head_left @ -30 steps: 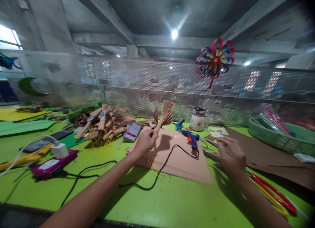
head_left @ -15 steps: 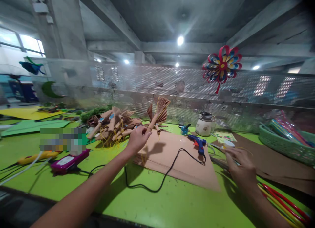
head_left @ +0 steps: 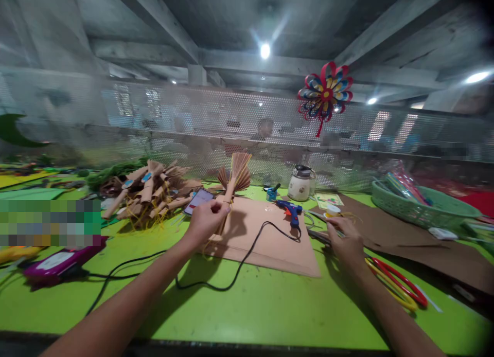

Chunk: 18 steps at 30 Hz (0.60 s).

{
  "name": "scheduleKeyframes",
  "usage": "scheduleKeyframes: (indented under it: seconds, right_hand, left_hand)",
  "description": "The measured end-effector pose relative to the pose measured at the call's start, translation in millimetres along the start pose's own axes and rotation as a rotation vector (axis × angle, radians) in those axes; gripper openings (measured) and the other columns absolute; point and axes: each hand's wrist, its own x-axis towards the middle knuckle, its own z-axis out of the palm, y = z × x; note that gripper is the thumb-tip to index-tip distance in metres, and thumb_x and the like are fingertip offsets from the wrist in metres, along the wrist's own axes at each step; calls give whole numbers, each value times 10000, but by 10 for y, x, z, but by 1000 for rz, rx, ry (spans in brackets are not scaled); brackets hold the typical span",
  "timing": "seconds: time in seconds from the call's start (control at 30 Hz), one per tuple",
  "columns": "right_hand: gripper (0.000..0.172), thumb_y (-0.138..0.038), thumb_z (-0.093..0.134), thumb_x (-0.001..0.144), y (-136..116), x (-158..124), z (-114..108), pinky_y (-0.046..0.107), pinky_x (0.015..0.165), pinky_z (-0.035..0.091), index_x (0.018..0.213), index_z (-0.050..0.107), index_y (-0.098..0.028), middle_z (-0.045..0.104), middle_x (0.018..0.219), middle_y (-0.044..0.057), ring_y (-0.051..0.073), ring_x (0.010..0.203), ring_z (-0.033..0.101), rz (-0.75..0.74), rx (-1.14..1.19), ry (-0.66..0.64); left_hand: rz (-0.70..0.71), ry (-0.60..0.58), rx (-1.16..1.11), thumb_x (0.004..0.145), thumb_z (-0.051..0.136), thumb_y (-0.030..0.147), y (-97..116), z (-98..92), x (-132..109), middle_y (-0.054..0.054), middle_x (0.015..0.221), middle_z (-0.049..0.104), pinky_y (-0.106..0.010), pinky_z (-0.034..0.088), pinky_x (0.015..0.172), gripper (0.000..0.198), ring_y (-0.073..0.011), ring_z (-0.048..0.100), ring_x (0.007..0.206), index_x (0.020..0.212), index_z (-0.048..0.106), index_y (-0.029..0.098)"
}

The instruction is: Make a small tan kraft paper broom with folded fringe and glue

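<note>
My left hand (head_left: 208, 219) is closed, pinching the stem of a rolled brown paper piece (head_left: 235, 179) with a pleated fan top and yellow string. It stands upright over a brown paper sheet (head_left: 266, 249). A smartphone (head_left: 199, 198) lies just behind this hand. My right hand (head_left: 347, 244) is closed around the middle of scissors. Two grey blades stick out to its left, and red and yellow loop handles (head_left: 397, 282) show to its right; the joint is hidden. Close to its fingertips is a white spool (head_left: 332, 211) with yellow thread.
A blue glue gun (head_left: 291, 210) rests on the sheet, its black cord looping forward. At left are a pile of pleated paper pieces (head_left: 154, 190) and a purple power strip (head_left: 64, 259). A white jar (head_left: 300, 184) and green basket (head_left: 420, 208) stand behind. Metal mesh backs the table.
The view has turned to the right, so everything sits further left, and the phone now shows more fully. My left hand still holds the paper piece; my right hand stays at the scissors.
</note>
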Motion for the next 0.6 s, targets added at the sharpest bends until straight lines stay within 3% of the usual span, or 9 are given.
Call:
scheduleKeyframes:
  seconds: [0.13,0.23,0.4,0.53,0.6]
  right_hand:
    - [204,-263,488,818,2,4,-2,360,785,480,874,652,-157,659,881,92,213,827,608,82,41,-20]
    - [220,-265,488,812,-44,-15,31,319,692,486,898,660,-157,682,831,73,192,711,619,168,61,-147]
    - [213,-250,496,816,-229,-63,75,279,638,457,888,678,-166,696,807,65,172,657,600,117,56,-312]
    - [263,-280,507,824,-314,-80,66,237,560,389,636,647,-161,630,589,22,131,536,527,42,39,-411]
    - [346,-321,518,822,-284,-38,28,225,503,335,522,577,-159,542,481,-9,103,455,444,63,19,-376]
  left_hand:
    - [-32,-67,75,687,539,476,-61,50,-12,-17,682,677,-243,362,573,351,-185,601,663,775,675,164]
    - [-37,-152,167,688,527,483,-91,168,-38,-16,639,664,-241,336,553,341,-185,590,633,719,660,171]
    - [27,-236,218,724,475,492,-32,461,75,-24,611,641,-239,284,514,361,-173,564,598,691,639,172]
    - [45,-258,309,720,481,476,8,677,281,-56,621,642,-250,264,509,344,-189,558,598,710,641,171]
    - [49,-268,327,722,481,468,-14,760,325,-64,614,636,-256,257,503,334,-193,548,583,699,636,173]
